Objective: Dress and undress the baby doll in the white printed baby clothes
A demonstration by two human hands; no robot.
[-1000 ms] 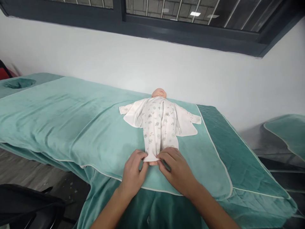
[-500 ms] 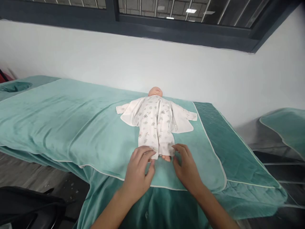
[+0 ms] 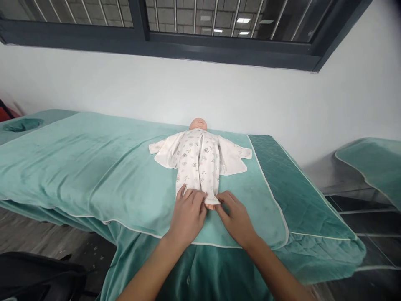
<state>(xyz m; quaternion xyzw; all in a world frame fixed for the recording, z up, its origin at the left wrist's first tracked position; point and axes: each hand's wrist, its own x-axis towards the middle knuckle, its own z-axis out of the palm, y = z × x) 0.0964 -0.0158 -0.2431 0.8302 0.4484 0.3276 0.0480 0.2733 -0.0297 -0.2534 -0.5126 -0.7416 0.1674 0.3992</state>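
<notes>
A baby doll [image 3: 198, 123] lies on its back, its head by the wall and its feet towards me. White printed baby clothes [image 3: 197, 156] cover its body, with the sleeves stretched out to both sides and plain white flaps spread beside the torso. My left hand [image 3: 189, 213] covers the end of one trouser leg, its thumb and fingertips closed on the cloth at the inner edge of the other leg's cuff. On that cuff's outer edge, my right hand [image 3: 235, 216] pinches the hem. Toes [image 3: 210, 207] of the doll show below it; the other foot is hidden.
A light green cover [image 3: 125, 167] with pale piping lies over the darker green padded bed [image 3: 294, 188]. Behind stand a white wall [image 3: 219, 92] and a barred window [image 3: 194, 19]. A black chair or bag [image 3: 40, 276] is at lower left, a green-covered surface [image 3: 372, 163] at right.
Both hands have come closer together and now grip the cuff over the doll's visible foot; before, they were apart, with looser fingers at the two legs. The view has shifted slightly.
</notes>
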